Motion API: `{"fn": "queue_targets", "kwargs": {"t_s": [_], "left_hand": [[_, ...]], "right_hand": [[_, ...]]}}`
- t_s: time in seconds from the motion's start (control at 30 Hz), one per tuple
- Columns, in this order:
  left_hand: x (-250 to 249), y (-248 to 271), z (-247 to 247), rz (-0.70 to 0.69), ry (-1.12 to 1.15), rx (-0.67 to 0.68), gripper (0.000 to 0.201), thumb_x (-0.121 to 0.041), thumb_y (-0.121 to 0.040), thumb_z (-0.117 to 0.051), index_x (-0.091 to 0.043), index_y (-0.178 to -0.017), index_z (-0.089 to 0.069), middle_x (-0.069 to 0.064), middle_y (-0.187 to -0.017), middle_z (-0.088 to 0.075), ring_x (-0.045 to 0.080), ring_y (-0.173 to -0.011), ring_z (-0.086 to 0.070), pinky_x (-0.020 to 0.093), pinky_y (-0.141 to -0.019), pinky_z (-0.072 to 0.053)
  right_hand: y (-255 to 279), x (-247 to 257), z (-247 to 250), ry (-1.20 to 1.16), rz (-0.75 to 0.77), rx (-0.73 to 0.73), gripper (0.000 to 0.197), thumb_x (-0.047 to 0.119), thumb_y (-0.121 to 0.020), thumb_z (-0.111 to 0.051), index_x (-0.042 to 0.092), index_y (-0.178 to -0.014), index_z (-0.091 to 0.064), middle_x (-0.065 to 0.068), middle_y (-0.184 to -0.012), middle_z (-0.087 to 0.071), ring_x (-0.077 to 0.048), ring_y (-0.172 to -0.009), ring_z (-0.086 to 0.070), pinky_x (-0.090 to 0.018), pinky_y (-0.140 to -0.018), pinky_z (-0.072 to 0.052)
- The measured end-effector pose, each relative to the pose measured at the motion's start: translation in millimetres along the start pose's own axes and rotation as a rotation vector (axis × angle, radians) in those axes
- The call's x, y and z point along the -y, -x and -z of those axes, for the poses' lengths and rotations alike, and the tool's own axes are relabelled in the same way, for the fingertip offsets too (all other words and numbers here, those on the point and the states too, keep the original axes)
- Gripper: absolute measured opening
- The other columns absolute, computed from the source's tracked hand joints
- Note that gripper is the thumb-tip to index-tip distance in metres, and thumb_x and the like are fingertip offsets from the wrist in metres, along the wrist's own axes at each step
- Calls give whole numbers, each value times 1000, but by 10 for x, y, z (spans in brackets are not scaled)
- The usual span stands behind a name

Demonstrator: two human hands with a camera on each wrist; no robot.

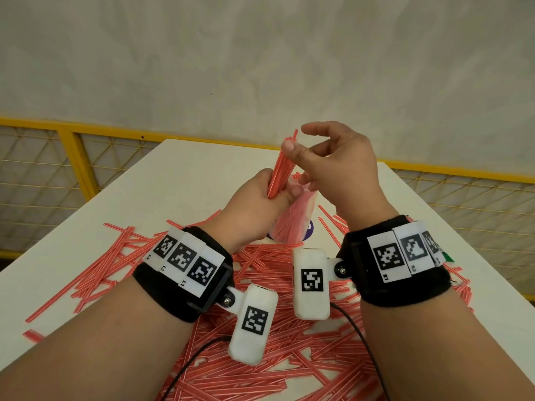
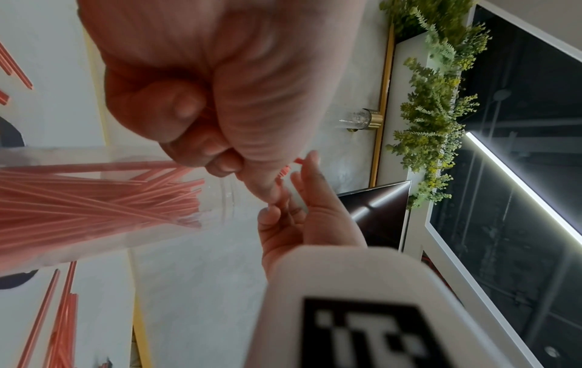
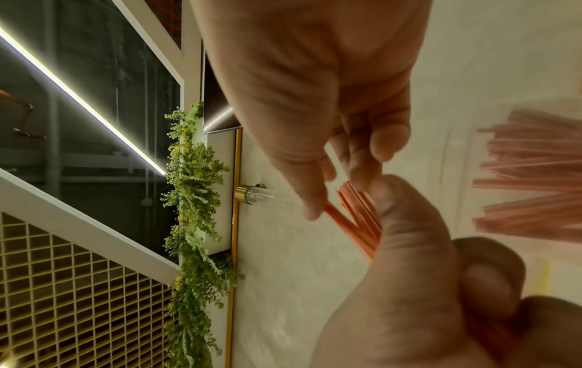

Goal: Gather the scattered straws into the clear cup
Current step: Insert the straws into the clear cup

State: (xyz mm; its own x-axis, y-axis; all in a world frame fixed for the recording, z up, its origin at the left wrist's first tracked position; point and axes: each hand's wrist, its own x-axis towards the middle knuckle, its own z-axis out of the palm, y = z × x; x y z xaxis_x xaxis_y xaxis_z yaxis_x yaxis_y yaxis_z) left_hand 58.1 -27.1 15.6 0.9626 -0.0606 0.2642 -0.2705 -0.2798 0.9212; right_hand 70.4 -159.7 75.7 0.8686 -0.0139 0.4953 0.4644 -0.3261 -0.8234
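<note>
Left hand (image 1: pixel 254 204) fists a bundle of red straws (image 1: pixel 282 166) upright over the clear cup (image 1: pixel 292 224), itself part-filled and standing mid-surface (image 1: pixel 179 180), while the right hand (image 1: pixel 333 169) has its grip loosely curled, fingertips touching the bundle's top, and loose straws (image 1: pixel 289 342) litter the near side.

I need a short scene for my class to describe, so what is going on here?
A person is gathering red straws. The left hand grips a bundle of straws above the clear cup, which already holds many. The right hand touches the bundle's top. Many loose straws lie on the white table.
</note>
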Motion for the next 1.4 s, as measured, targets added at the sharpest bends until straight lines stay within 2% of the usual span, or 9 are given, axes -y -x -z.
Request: {"fn": "queue_targets", "kwargs": {"t_s": [0.13,0.23,0.37,0.47,0.57,0.7,0.93,1.1,1.4], "left_hand": [[-46,35,11,-13,87,32,37,-57,-86,-53,-23,-102,-53,-14,-53,-47,2,-40,-41,21,-41,-30],[-71,57,-1,2,196,53,54,-65,-80,-45,-17,-104,-51,-6,-61,-44,4,-39,-37,20,-39,-28],[-77,51,-6,38,322,38,31,-49,-98,-40,-21,-100,-53,-7,-60,-47,7,-39,-37,16,-36,-25],[-82,42,9,26,327,8,28,-44,-100,-43,-19,-105,-54,-8,-60,-52,10,-39,-43,17,-34,-27],[-90,47,16,19,320,-10,23,-40,-100,-46,-18,-103,-54,-7,-63,-55,11,-39,-45,18,-34,-29],[-105,58,21,22,349,-20,21,-40,-98,-49,-20,-98,-55,-8,-62,-55,8,-38,-41,17,-35,-28],[-126,65,19,19,412,-46,27,-43,-99,-45,-18,-102,-54,-2,-66,-56,9,-38,-38,17,-35,-27],[-123,51,28,-5,406,-67,18,-39,-100,-48,-22,-101,-55,-2,-66,-58,10,-38,-38,17,-35,-27],[-119,62,26,-27,358,-54,23,-42,-100,-45,-21,-104,-54,-4,-66,-59,10,-38,-41,18,-36,-29]], "right_hand": [[7,-5,-1,-58,-33,42,23,20,-82,-77,17,-102,-65,-3,-64,-71,-11,-50,-67,-22,-49,-53],[5,-11,-4,-109,-59,65,23,15,-84,-75,13,-104,-64,-4,-68,-72,-15,-55,-69,-28,-54,-58],[11,-22,-4,-187,-80,102,26,6,-86,-70,10,-110,-61,-5,-72,-71,-17,-59,-70,-28,-55,-57],[12,-33,-6,-183,-71,120,33,1,-86,-67,16,-116,-59,-2,-70,-69,-13,-61,-68,-28,-57,-58],[11,-38,-11,-212,-84,128,28,2,-86,-68,17,-108,-63,-4,-71,-69,-13,-64,-68,-30,-60,-58],[9,-40,-21,-257,-100,114,23,6,-83,-72,17,-101,-64,-9,-73,-71,-19,-65,-69,-36,-64,-60],[4,-48,-17,-267,-86,79,28,1,-84,-70,12,-109,-62,-4,-65,-64,-12,-59,-65,-24,-57,-54],[14,-42,-23,-297,-94,93,27,5,-83,-72,12,-108,-64,-13,-74,-68,-18,-65,-68,-28,-59,-56],[15,-41,-28,-299,-98,127,19,5,-86,-70,15,-100,-61,-9,-68,-70,-17,-62,-68,-32,-59,-58]]}}
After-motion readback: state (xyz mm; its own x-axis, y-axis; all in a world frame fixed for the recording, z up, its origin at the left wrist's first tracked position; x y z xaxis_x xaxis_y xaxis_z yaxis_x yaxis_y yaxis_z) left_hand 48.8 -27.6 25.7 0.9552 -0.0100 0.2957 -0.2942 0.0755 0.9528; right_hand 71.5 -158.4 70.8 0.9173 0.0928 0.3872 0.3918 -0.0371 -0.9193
